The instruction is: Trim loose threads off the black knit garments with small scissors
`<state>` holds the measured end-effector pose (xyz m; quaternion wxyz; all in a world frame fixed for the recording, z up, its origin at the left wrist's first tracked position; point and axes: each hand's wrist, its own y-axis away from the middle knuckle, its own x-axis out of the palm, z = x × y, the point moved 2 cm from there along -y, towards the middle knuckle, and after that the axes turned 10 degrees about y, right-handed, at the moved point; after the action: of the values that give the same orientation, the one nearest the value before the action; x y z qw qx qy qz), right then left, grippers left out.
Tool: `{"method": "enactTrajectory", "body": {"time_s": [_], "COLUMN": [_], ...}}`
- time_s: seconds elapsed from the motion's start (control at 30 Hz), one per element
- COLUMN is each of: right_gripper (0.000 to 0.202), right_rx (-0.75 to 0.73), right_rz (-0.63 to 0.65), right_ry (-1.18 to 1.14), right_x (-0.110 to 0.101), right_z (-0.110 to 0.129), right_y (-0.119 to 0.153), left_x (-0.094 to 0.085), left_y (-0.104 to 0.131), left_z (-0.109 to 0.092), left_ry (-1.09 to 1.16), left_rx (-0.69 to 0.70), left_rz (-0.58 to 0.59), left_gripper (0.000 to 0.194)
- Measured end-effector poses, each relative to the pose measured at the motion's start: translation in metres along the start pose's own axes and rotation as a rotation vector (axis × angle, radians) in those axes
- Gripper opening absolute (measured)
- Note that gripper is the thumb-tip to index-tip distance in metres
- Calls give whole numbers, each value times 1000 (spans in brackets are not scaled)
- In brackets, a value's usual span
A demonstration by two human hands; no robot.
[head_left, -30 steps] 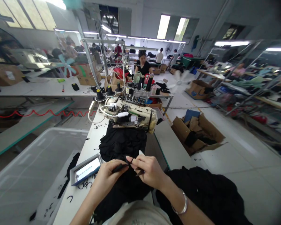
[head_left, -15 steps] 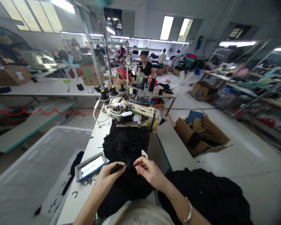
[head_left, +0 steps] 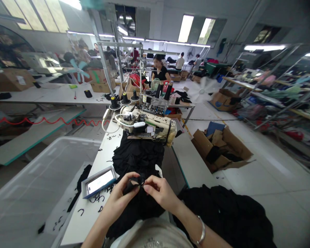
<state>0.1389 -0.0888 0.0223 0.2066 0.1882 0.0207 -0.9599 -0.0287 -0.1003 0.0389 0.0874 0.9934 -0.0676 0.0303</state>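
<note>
Bunched black fabric (head_left: 138, 155) runs from beneath the sewing machine (head_left: 150, 125) down over the table edge to my lap. Over its near part, my left hand (head_left: 120, 193) is closed on a small dark piece of the fabric, thumb and fingers pinching it. Close beside it, my right hand (head_left: 161, 193) pinches the fabric too, thumb against curled fingers. A small dark loop shows between the two sets of fingertips; its exact form is too small to tell. Left of my left hand, a phone (head_left: 100, 182) with a lit screen lies in an open box (head_left: 85, 193).
Dark thread scraps (head_left: 98, 198) lie on the white table (head_left: 74, 227). A translucent plastic bin (head_left: 23, 182) stands at left. More black fabric (head_left: 227, 213) is heaped at right, near an open cardboard box (head_left: 231, 144). A co-worker (head_left: 160, 72) sits beyond the thread cones (head_left: 113, 103).
My hands have come closer together, and the left fingers now arch higher over the fabric. A dark loop now shows between the fingertips. The phone screen has less writing on it.
</note>
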Motion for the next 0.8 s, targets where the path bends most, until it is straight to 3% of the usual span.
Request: {"method": "enactTrajectory", "body": {"time_s": [0.27, 0.67, 0.8], "right_gripper": [20, 31, 34], "right_rx": [-58, -23, 85], "right_rz": [-39, -56, -49], "right_ry": [15, -60, 11], "right_x": [2, 5, -15], "right_z": [8, -7, -25], "right_y": [0, 5, 25], "left_x": [2, 13, 16], "left_y": [2, 2, 0], "left_z": [3, 5, 16], "left_ry": [-37, 45, 38], "left_rx": [29, -22, -45], "left_rz": [-5, 21, 118], "left_gripper": [28, 26, 28]}}
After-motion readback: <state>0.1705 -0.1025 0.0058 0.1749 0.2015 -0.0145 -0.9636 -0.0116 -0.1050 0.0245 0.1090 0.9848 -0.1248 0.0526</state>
